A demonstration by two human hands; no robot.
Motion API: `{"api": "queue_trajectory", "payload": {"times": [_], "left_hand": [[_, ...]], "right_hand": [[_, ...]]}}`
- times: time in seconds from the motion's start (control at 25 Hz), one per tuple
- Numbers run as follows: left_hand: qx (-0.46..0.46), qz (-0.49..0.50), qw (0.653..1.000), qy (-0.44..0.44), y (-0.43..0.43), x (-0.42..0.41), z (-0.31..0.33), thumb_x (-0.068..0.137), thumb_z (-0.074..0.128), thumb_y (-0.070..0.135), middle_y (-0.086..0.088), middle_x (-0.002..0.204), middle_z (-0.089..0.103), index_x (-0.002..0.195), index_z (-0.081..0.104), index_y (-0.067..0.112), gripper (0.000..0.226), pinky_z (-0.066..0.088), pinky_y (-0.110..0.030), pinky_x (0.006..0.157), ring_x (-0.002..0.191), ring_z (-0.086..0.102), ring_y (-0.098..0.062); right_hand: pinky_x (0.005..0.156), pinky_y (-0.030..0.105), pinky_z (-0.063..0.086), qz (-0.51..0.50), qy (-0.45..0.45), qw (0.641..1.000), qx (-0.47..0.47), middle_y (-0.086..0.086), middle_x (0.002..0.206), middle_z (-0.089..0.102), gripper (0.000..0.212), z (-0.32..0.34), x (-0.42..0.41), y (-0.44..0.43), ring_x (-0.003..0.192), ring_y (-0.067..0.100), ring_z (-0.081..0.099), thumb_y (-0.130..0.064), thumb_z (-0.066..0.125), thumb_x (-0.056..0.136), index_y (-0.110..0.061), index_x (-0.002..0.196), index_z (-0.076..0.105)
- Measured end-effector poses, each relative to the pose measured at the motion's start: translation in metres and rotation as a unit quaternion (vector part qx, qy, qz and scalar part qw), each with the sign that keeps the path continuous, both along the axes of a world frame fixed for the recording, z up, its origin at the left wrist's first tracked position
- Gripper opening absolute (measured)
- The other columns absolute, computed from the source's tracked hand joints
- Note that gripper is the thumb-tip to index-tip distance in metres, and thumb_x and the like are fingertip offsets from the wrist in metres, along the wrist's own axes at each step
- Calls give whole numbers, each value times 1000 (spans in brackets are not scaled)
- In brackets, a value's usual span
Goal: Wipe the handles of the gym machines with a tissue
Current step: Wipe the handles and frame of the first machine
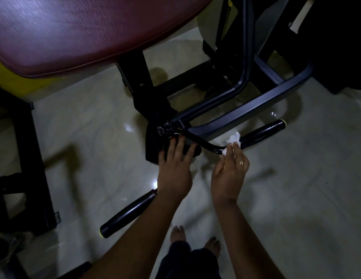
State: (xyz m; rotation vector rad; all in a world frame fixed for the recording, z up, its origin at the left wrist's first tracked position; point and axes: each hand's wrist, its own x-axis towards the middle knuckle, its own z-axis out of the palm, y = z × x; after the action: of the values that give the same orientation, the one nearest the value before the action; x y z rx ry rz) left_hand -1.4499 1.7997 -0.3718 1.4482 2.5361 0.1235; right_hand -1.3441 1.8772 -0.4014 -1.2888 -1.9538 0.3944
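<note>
Right hand point(230, 170) pinches tissue point(233, 138); left hand point(174, 166) fingers spread flat; glossy pale floor point(95, 127), dim.

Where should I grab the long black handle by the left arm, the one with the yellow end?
Grab the lower-left handle around the middle of its black grip sleeve, from above, fingers wrapped round. It is a long round bar slanting free above the floor, so a hand probably closes round it easily. Its upper end passes behind the left hand.
</note>
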Motion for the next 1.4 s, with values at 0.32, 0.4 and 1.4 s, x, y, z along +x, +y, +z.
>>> {"api": "queue_trajectory", "payload": {"times": [0.32,0.4,1.4], "left_hand": [[67,-60,962,-257,49,17,-4,96,45,4,-3,161,18,152,26,17,61,18,-46,119,149,13,-19],[82,-53,950,-297,47,12,-1,93,47,-2,-4,159,22,150,31,15,61,16,-37,120,149,15,-19],[11,-29,972,-235,77,3,13,96,53,40,-4,130,62,131,60,24,39,46,-37,98,122,54,-23]], "right_hand": [[78,13,45,-273,326,833,-355,9,106,64,20,27,-29,4,95,22,62,-1,52,94,-8,112,58],[61,22,55,-226,489,663,-520,11,94,64,25,26,-36,9,80,22,64,7,45,95,-2,115,56],[67,19,54,-219,620,591,-466,7,89,67,31,26,-4,14,71,10,69,13,62,83,-4,109,60]]}}
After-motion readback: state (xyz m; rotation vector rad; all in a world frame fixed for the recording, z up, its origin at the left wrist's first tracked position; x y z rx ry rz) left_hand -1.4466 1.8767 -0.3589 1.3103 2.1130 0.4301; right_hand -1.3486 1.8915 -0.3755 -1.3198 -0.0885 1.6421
